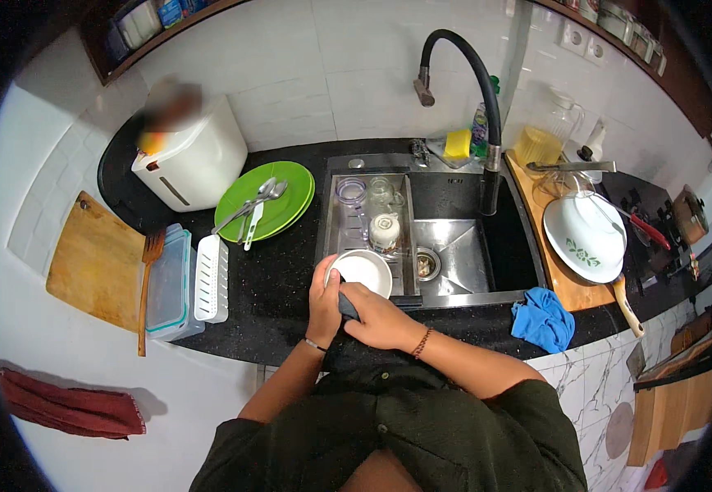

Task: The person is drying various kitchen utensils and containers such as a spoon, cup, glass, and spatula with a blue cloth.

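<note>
Over the front edge of the bench [262,283], by the near left corner of the sink [471,301], the left hand [323,305] curls round the side of a white bowl [364,274] — fingers at its rim — while the right hand [379,318] grips a dark grey piece [348,308] beside it, handle or cloth I cannot tell; green plates [292,210] with spoons [267,192] sit toward the bench's back edge — a blue cloth [543,321] lies crumpled near its front edge, right of the sink
</note>
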Tool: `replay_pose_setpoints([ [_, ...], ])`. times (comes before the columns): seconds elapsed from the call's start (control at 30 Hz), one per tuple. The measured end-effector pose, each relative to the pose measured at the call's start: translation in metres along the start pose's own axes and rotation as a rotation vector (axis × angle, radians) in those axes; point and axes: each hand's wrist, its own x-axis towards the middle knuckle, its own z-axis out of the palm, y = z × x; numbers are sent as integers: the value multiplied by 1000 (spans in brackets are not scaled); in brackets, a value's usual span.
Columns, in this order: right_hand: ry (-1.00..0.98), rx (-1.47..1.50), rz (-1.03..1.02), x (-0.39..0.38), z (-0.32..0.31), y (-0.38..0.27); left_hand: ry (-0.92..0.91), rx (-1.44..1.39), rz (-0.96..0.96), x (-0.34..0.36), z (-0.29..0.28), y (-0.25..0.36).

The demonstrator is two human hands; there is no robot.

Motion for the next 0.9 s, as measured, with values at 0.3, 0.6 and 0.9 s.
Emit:
replay_pose_setpoints([
  [0.3, -146, -779, -360, 9, -23, 19, -37, -84, -190, 18, -12, -11],
  [0.6, -283, -535, -114, 40, -42, 14, 2, -139, -323, 8, -31, 5],
  [0.9, -413, -500, 111, 56, -32, 37, 259, -63, -217, -42, -97, 14],
])
